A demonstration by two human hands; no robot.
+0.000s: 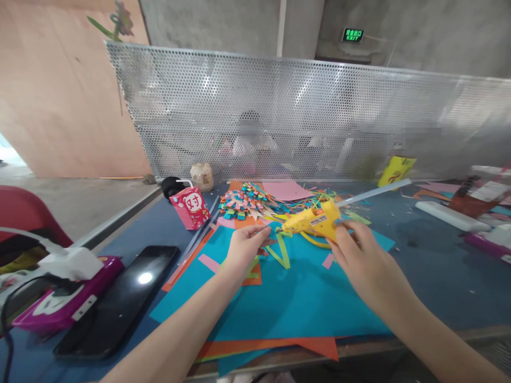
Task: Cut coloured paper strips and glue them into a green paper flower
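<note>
My right hand grips a yellow hot glue gun by its handle, with a clear glue stick poking out of its back. The nozzle points left at my left hand, whose fingers pinch a small paper strip right at the tip. Both hands hover over a blue paper sheet with orange sheets under it. A green folded strip lies below the nozzle. A pile of small folded coloured paper pieces sits beyond the hands.
A red drink carton with a straw stands left of the pile. A black phone and a magenta device lie at the left. A perforated metal screen walls the far edge; a person sits behind it. Clutter fills the right side.
</note>
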